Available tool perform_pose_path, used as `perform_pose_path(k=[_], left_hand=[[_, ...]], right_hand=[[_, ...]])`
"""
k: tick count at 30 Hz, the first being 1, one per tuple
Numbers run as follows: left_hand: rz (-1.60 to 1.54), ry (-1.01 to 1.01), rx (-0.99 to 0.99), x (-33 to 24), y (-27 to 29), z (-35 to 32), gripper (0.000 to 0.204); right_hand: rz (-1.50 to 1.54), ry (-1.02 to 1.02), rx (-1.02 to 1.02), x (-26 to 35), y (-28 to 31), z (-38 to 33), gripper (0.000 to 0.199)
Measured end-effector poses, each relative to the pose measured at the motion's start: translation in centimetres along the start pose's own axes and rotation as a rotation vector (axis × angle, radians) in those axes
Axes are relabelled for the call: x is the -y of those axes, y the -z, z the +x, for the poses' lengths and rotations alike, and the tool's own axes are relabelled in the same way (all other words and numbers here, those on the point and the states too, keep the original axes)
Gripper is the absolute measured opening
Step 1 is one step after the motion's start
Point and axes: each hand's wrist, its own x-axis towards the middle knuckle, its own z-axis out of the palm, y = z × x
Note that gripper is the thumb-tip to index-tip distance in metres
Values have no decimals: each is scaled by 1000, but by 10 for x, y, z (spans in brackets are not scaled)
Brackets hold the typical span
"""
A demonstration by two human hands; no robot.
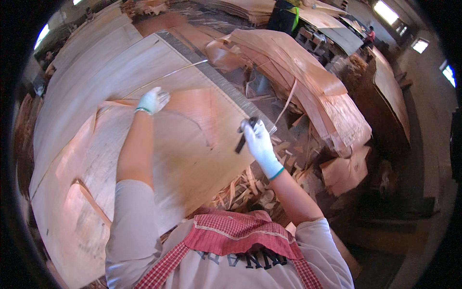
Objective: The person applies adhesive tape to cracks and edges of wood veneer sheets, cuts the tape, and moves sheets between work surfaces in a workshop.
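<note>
While my gloved left hand (153,100) presses flat, fingers curled, on the veneer sheet (183,144) spread before me, my right hand (258,139), closed around a dark knife (244,137) at the sheet's right edge, should cut steadily along it.
</note>
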Motion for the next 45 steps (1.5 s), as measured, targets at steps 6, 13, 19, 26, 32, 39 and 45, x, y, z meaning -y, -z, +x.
perform_pose_path(k=[6,13,19,26,32,39,45], left_hand=[[-190,-72,-64,70,-177,45,42],[-775,84,-174,117,-324,113,29],[-859,31,-265,111,-361,156,29],[-953,14,-159,116,-341,235,28],[-859,-326,-328,121,-284,266,28],[-361,-693,-584,88,-305,166,29],[353,-1911,-917,11,-482,-18,40]], right_hand=[[473,-391,302,63,113,11,15],[419,-80,406,84,219,25,19],[263,197,477,61,286,84,22],[219,301,616,17,278,190,26],[390,96,903,-24,275,299,18],[484,-122,709,-69,248,440,20],[335,-454,1137,-130,130,518,23]])
